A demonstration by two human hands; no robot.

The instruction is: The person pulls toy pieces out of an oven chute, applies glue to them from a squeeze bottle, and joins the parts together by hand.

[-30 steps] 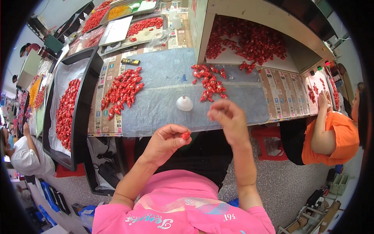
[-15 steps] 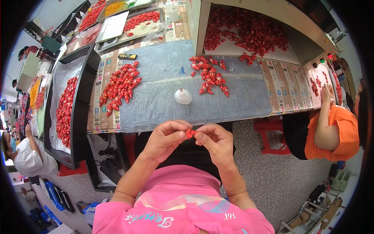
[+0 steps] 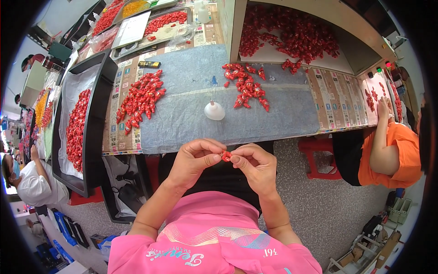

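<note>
Between my two hands, just off the table's front edge, is a small red figurine-like piece [image 3: 226, 156]. My left hand [image 3: 197, 160] pinches it from one side with thumb and forefinger. From the other side, the thumb and fingertips of my right hand [image 3: 253, 165] are closed on it too. Its finer details are too small to make out. Ahead on the blue-grey cloth [image 3: 182, 114] stands a white squeeze bottle with a thin needle tip [image 3: 214, 111]. Loose red pieces lie in a left pile [image 3: 142, 99] and a right pile [image 3: 246, 86].
A black tray [image 3: 112, 73] with red pieces stands at the left. An open-fronted box [image 3: 232, 36] holds many more at the back right. A dark, yellow-marked small object [image 3: 149, 64] lies behind the left pile. A co-worker in orange [image 3: 388, 155] sits to the right.
Both hands have shifted very slightly right, and the red piece has turned a little between the fingertips. It remains gripped by both hands.
</note>
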